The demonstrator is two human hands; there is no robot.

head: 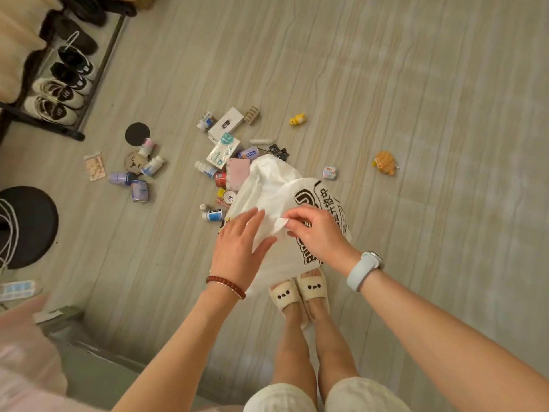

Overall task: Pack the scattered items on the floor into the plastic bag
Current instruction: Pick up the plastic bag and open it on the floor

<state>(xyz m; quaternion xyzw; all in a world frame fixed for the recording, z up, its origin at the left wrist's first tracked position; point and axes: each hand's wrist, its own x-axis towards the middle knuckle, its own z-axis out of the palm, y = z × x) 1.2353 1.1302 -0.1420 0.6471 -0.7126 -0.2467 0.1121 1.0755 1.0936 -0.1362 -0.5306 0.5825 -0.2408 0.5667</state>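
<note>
A white plastic bag (276, 188) with black print hangs in front of me above my feet. My right hand (318, 233) pinches its edge between thumb and fingers. My left hand (240, 245) lies flat against the bag's left side with its fingers straight. Scattered items lie on the floor beyond the bag: a white box (225, 124), a tissue pack (223, 150), a pink notebook (237, 172), small bottles (212, 215) and cans (139, 190). Off to the right lie a yellow toy (297, 119) and an orange toy (385, 162). The bag hides part of the pile.
A shoe rack (59, 84) with several shoes stands at the top left. A black round stool (29, 224) is at the left edge, and a black disc (137, 134) lies on the floor. My slippered feet (300, 291) stand below the bag. Wooden floor stretches to the right.
</note>
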